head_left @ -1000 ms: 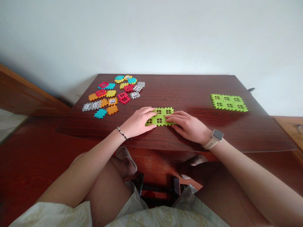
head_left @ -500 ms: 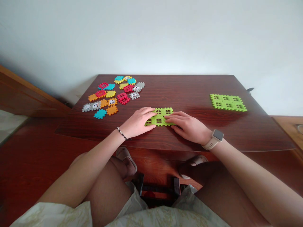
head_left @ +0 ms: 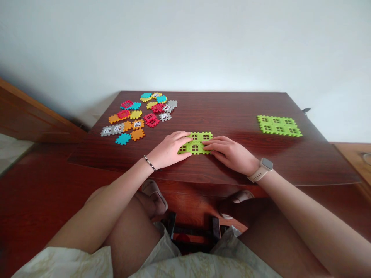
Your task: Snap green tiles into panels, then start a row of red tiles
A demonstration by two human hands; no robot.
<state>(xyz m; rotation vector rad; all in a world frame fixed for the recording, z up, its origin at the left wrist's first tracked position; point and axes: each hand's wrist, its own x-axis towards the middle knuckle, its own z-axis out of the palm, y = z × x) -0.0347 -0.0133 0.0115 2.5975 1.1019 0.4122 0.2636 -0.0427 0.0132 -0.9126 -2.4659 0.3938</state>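
Observation:
A lime-green panel of interlocking window tiles (head_left: 198,146) lies flat near the front middle of the table, with toothed edges and square openings. My left hand (head_left: 170,150) grips its left end, thumb at the near edge and fingers over the far side. At the right end, my right hand (head_left: 232,153) has its bent fingers pressed on the panel, thumb low along the near corner. Both hands hide the panel's ends.
A second lime-green panel (head_left: 278,126) lies at the table's right. On the left are loose toothed tiles in several colours, among them a blue tile (head_left: 123,139), an orange tile (head_left: 137,134) and a red tile (head_left: 151,119). The wall (head_left: 203,46) stands behind the table (head_left: 220,112).
My right fingers have shifted very slightly on the green panel. The left hand, the panel and the loose tiles look the same.

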